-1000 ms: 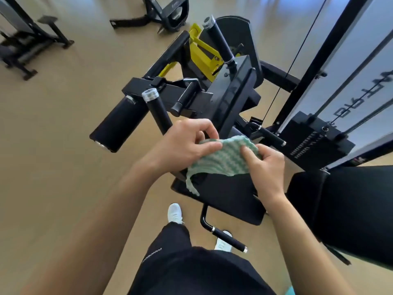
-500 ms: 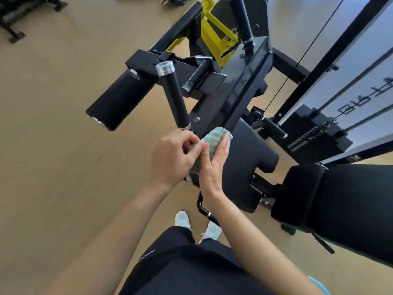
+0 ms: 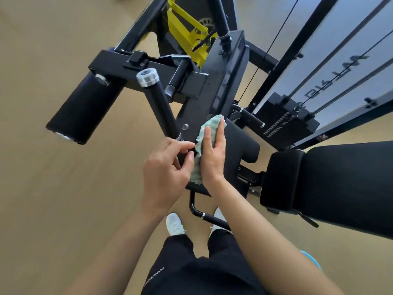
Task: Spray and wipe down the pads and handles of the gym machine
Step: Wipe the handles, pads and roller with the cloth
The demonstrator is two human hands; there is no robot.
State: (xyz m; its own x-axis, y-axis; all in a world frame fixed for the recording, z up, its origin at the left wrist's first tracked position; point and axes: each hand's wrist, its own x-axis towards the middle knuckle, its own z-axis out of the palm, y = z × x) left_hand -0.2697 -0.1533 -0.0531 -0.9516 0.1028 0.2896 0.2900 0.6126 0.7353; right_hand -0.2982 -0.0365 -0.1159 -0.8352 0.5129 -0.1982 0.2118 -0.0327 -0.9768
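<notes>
Nearest, below the seat pad (image 3: 240, 143), the person's white shoes (image 3: 174, 225) stand on the floor. Above them, at the seat pad's left edge, both hands have closed in on the green-and-white cloth (image 3: 213, 124). A second ago it was held spread in the air over the pad; now it is folded narrow and laid against the machine.

The right hand (image 3: 212, 156) lies flat on the cloth, fingers straight and pressed together, pushing it onto the pad's left edge and the black frame plate beside it. The left hand (image 3: 168, 173) pinches the cloth's loose edge between thumb and forefinger, its other fingers curled.

The folding looks finished, so a wiping stroke seems about to begin. No spray bottle can be made out.

Just beyond the pad's left edge rises the upright handle (image 3: 158, 103), its foot beside the left hand's fingertips and probably the next surface due. Farther left of the pad hangs the roller pad (image 3: 83, 109), to the pad's right sits the back pad (image 3: 340, 184), and beyond the pad stands the weight stack (image 3: 291, 118).
</notes>
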